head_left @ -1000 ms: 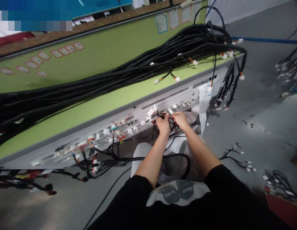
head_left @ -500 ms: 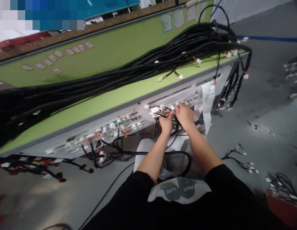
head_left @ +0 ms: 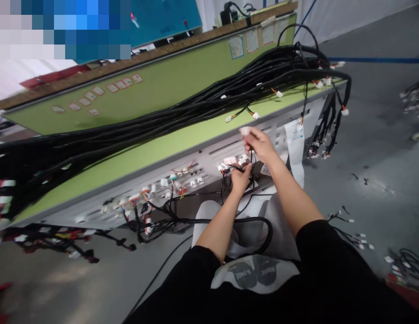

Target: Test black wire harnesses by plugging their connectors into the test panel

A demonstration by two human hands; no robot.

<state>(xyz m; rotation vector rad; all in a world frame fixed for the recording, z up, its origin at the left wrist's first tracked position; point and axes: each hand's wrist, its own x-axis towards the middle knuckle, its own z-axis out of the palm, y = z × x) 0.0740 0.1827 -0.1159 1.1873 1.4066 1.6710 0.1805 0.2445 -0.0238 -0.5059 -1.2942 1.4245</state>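
My left hand (head_left: 241, 177) is closed round black wires below a cluster of white connectors (head_left: 229, 161) at the grey panel (head_left: 209, 158). Higher and to the right, my right hand (head_left: 258, 143) pinches a white connector (head_left: 245, 131) near the panel's upper edge; a black wire runs down beneath this hand. Left of my hands, more connectors with coloured wires (head_left: 146, 191) sit in a row along the panel. From them a black cable (head_left: 195, 220) stretches across in front of my knees.
A thick bundle of black cables (head_left: 202, 96) lies along the green ledge (head_left: 162, 136). Harnesses hang at the panel's left and right ends. A white paper strip (head_left: 296, 150) hangs at the right. Loose wires (head_left: 354, 236) lie on the grey floor.
My right hand has risen away from my left hand, up towards the panel's top edge, with a white connector in its fingers. My left hand stays by the cluster. The view has shifted slightly.
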